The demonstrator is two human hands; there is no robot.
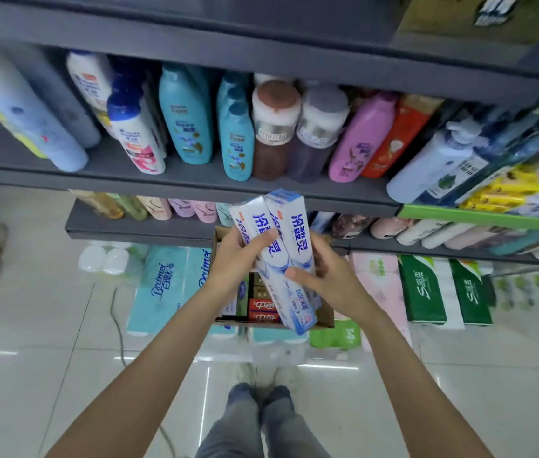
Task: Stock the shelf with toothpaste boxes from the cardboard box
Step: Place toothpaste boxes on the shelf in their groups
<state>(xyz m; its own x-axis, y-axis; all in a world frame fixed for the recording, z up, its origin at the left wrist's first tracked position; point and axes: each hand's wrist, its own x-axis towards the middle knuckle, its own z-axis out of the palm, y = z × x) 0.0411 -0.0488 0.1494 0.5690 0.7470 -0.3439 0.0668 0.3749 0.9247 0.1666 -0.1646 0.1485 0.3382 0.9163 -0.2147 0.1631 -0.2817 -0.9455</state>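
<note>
Partly, both hands (281, 262) hide toothpaste boxes (289, 233) over cardboard box (326, 314)

The person has both arms bare to above the elbow, with no sleeves, watch or rings visible. The person wears grey-blue jeans (261, 424) and pale shoes (265, 375).

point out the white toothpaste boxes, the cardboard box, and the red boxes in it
white toothpaste boxes (289, 226): head view, blue print on the right box's front face.
cardboard box (325, 315): head view, right wall near the front corner.
red boxes (263, 307): head view, face of the upper red box inside.
</note>
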